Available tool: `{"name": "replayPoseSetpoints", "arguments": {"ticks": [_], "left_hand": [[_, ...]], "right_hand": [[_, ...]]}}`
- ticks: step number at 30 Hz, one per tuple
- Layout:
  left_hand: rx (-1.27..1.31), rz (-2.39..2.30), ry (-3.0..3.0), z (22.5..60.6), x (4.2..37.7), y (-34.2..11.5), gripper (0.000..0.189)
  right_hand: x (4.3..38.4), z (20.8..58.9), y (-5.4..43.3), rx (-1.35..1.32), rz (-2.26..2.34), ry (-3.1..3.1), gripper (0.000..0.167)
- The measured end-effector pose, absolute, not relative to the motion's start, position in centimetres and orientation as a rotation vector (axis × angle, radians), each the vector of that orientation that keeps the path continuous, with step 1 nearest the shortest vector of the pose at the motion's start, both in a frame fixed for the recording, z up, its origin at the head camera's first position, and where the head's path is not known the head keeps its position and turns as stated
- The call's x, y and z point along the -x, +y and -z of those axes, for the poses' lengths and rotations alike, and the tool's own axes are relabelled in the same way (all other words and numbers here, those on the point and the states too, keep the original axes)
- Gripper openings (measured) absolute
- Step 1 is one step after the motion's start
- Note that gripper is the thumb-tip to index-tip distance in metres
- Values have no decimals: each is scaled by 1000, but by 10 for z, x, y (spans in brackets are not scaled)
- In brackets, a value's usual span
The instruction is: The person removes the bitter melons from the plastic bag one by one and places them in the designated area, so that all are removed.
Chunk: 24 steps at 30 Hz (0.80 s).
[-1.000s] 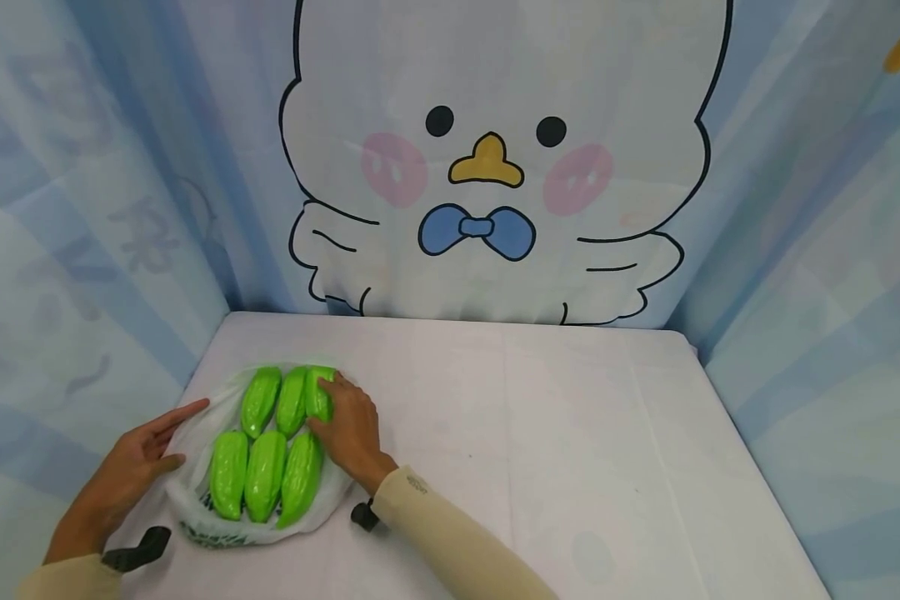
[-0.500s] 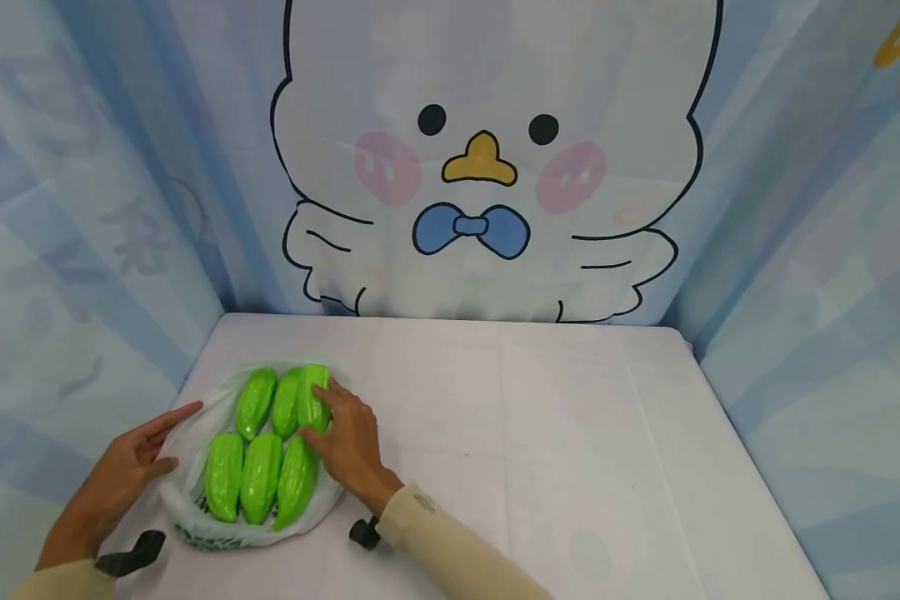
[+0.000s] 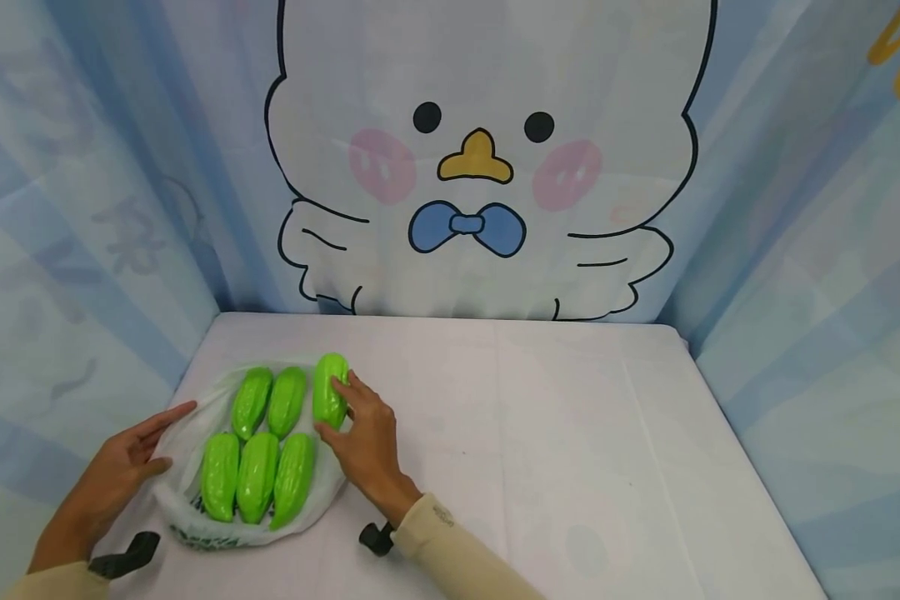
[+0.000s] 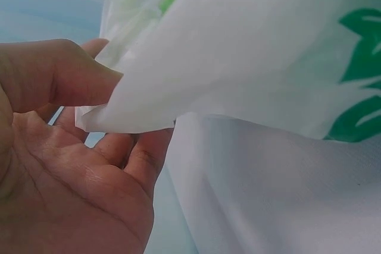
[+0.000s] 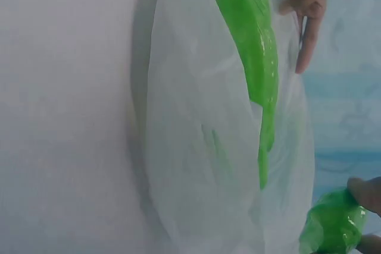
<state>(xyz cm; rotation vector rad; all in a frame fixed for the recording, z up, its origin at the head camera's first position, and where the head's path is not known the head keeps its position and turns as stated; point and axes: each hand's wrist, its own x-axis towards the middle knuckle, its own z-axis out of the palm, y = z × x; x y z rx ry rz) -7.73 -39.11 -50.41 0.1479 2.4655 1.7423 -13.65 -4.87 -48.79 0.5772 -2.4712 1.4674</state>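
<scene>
The left hand [image 3: 120, 462] pinched a white bag [image 3: 182, 475]. The right hand [image 3: 371, 442] gripped one green piece [image 3: 328, 387] near the bag's far edge; five others [image 3: 258, 477] lay inside.

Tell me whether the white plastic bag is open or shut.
Open: in the head view, the white plastic bag gapes, showing five green gourd-like pieces inside. The left hand pinches its edge.

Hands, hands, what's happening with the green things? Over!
Right hand grips one green piece. Left hand pinches white bag. Five more green pieces in bag. Nothing visibly in the way.
</scene>
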Motion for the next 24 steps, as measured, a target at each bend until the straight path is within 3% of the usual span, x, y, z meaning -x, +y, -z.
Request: {"name": "replayPoseSetpoints", "arguments": {"ticks": [24], "left_hand": [[-137,-1690,2491,505,78,-391,75]], "right_hand": [[160,514,-12,-301,-1493,-2476,66]]}}
